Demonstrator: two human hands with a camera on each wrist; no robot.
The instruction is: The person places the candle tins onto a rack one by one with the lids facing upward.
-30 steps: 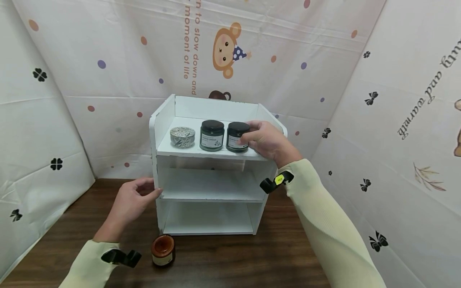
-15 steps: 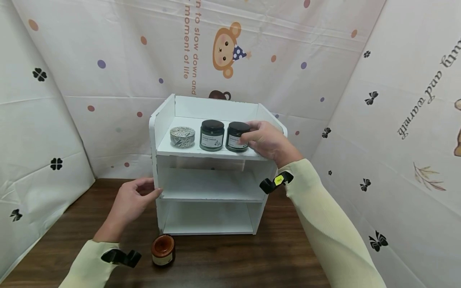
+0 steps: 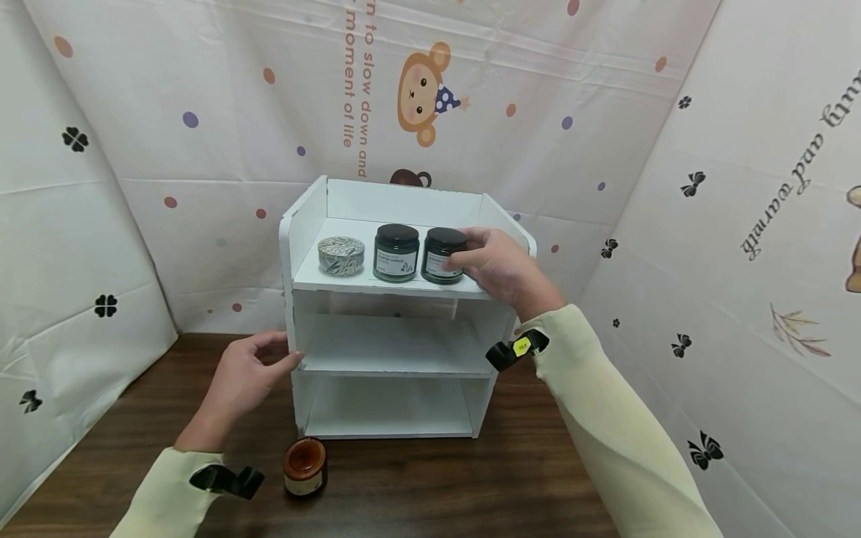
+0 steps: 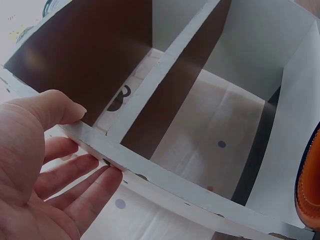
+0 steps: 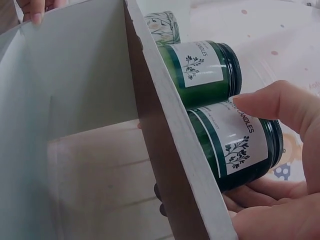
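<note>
On the top board of a white shelf unit (image 3: pixel 403 373) stand a round tin with a leaf pattern (image 3: pixel 341 256), a dark green candle jar with a black lid (image 3: pixel 395 253) and, to its right, a matching candle jar (image 3: pixel 442 256). My right hand (image 3: pixel 501 267) holds that right-hand jar, thumb on its label (image 5: pixel 244 134) and the other fingers round its far side, partly hidden. The jar stands upright on the board. My left hand (image 3: pixel 249 373) grips the unit's left side panel, thumb at the front edge and fingers (image 4: pixel 102 192) against the outer face.
An amber glass jar (image 3: pixel 305 468), with no lid on it, stands on the dark wooden table (image 3: pixel 417 489) before the unit's lower left corner. The lower boards sit beneath the top one. Printed white cloth (image 3: pixel 229 149) hangs behind and at both sides.
My right wrist has sunk very slightly while the hand stays on the right-hand candle jar. The left hand and the other things have not moved.
</note>
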